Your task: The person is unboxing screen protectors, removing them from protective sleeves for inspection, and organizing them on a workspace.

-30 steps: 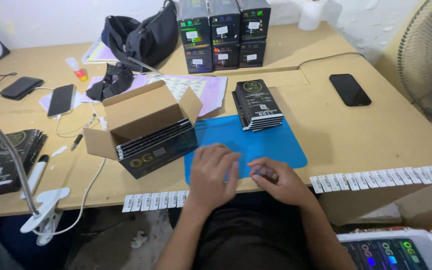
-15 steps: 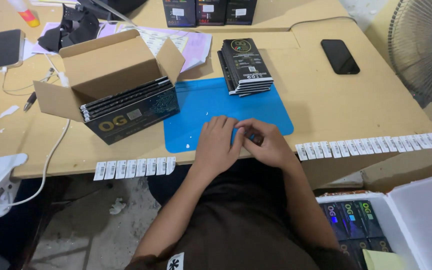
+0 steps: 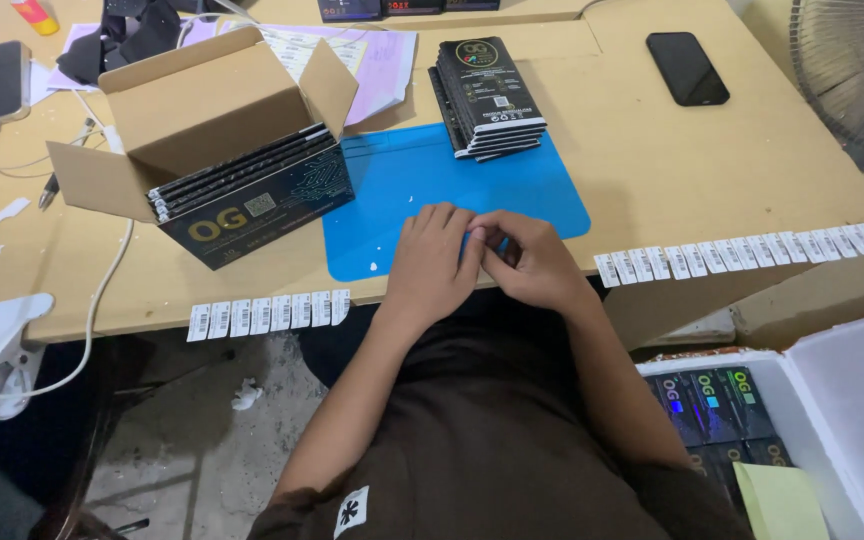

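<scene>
Even, soft indoor light falls from overhead, bright on the pale counter [image 3: 712, 170] with no harsh glare. Shadows are faint beside the cardboard box [image 3: 202, 130] and deep under the counter's near edge. Focus is sharp mid-frame; lines bow slightly toward the picture's edges.

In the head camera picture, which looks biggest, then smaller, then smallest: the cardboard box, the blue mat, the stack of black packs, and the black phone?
1. Cardboard box and blue mat: these look about alike, so I won't rank them.
2. Stack of black packs.
3. Black phone, which lies farther from the camera, so it may look smaller than it is.
</scene>
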